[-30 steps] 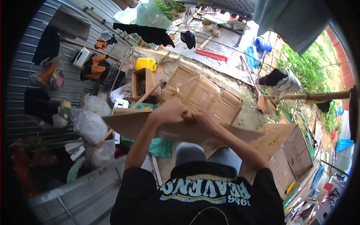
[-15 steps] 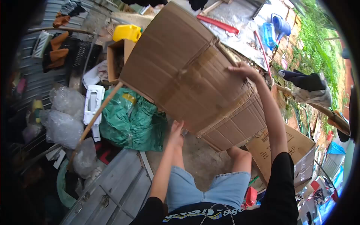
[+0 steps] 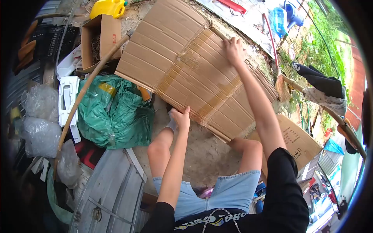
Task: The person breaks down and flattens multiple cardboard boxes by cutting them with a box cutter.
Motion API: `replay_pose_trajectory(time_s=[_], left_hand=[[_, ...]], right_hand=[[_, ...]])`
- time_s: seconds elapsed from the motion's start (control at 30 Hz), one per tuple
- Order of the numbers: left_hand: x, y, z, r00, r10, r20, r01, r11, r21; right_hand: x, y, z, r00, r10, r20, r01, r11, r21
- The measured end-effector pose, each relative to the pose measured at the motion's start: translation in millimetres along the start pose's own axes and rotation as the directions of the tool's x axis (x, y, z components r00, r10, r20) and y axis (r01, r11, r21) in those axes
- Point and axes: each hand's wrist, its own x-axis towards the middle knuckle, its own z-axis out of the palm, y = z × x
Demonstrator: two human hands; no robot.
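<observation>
A large flattened cardboard box (image 3: 163, 50), with brown tape strips along its creases, lies spread in front of me above the ground. At its near edge my left hand (image 3: 180, 118) is closed, thumb on top and the other fingers mostly hidden underneath. My right hand (image 3: 235, 51) holds the far right edge, its fingers curled over the rim. Beyond my right knee stands another cardboard box (image 3: 289, 141) with printed text on it.
To the left sit a green plastic bag (image 3: 116, 116), a long wooden stick (image 3: 83, 91), a white plastic part (image 3: 68, 100) and an open carton (image 3: 110, 37). A yellow jug (image 3: 107, 8) is behind them. A grey metal panel (image 3: 110, 190) lies at lower left.
The flattened box has gone down and lies flatter, its far end lower in view. Both hands moved with it, still at its edges. My view has shifted slightly.
</observation>
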Motion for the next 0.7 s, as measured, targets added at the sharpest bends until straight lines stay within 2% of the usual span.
replay_pose_trajectory(time_s=[0.03,0.07,0.1,0.13,0.2,0.23,0.27,0.3,0.37,0.6,0.7], left_hand=[[-4,21,0,0.954,0.214,-0.208,-0.142,0.938,0.316],[-4,48,-8,0.911,0.401,-0.099,-0.296,0.801,0.521],[1,75,-16,0.834,0.550,0.046,-0.430,0.596,0.678],[7,96,-17,0.834,0.550,0.053,-0.434,0.593,0.678],[24,127,-14,0.756,0.546,0.362,-0.615,0.402,0.678],[36,140,-15,0.755,0.543,0.368,-0.617,0.400,0.678],[49,151,-17,0.790,0.397,0.466,-0.592,0.301,0.748],[57,153,-16,0.811,0.222,0.541,-0.580,0.184,0.794],[70,143,-6,0.809,0.215,0.548,-0.583,0.164,0.796],[100,129,21,0.807,0.235,0.542,-0.574,0.095,0.813],[105,137,23,0.767,0.250,0.592,-0.622,0.059,0.781]], right_hand=[[-6,-5,6,0.996,-0.028,-0.082,0.022,0.997,-0.076],[-13,-12,7,0.989,0.005,-0.148,-0.018,0.996,-0.089],[-20,-17,13,0.967,0.008,-0.255,-0.025,0.998,-0.063],[-27,-21,17,0.933,0.018,-0.358,-0.033,0.999,-0.036],[-42,-23,18,0.921,-0.028,-0.389,-0.001,0.997,-0.074],[-43,-22,20,0.904,-0.086,-0.418,0.045,0.993,-0.107],[-38,-21,23,0.906,-0.079,-0.417,0.037,0.994,-0.106],[-37,-17,27,0.933,-0.083,-0.351,0.049,0.993,-0.106],[-34,-14,38,0.961,-0.077,-0.264,0.042,0.990,-0.136],[-17,-9,67,0.973,-0.026,-0.228,-0.005,0.991,-0.133],[-5,-5,78,0.976,-0.026,-0.214,-0.002,0.992,-0.126]])
